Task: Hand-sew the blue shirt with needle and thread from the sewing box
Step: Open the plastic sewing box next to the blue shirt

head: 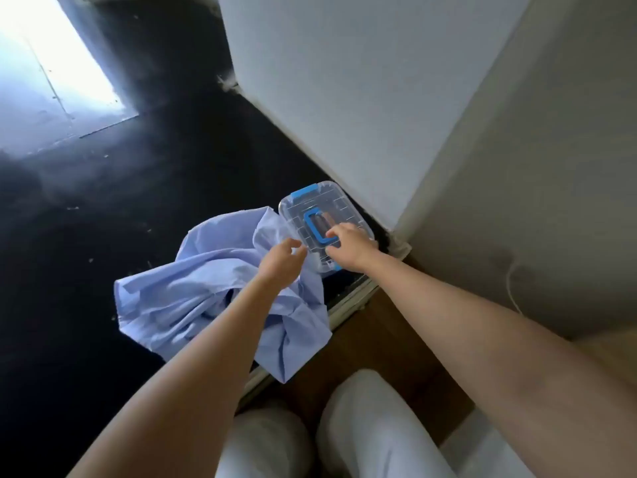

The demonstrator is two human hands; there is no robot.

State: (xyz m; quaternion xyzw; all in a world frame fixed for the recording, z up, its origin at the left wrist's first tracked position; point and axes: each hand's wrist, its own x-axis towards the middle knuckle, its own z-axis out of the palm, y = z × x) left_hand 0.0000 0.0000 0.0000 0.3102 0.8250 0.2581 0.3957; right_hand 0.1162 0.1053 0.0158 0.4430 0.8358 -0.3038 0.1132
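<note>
A crumpled light-blue shirt [213, 291] lies on a dark table, one corner hanging over the near edge. Beside it on the right stands the sewing box [310, 210], clear plastic with blue latches and a blue handle on its closed lid. My right hand [348, 248] rests on the near end of the lid, fingers curled over the handle and the box's near edge. My left hand [281, 265] hovers above the shirt just left of the box, fingers loosely bent and holding nothing. No needle or thread is in sight.
The dark table top [103, 219] stretches away to the left, speckled with bits of lint. A white wall [344, 81] rises right behind the box. My knees in light trousers [362, 426] and a wooden floor [379, 339] are below the table edge.
</note>
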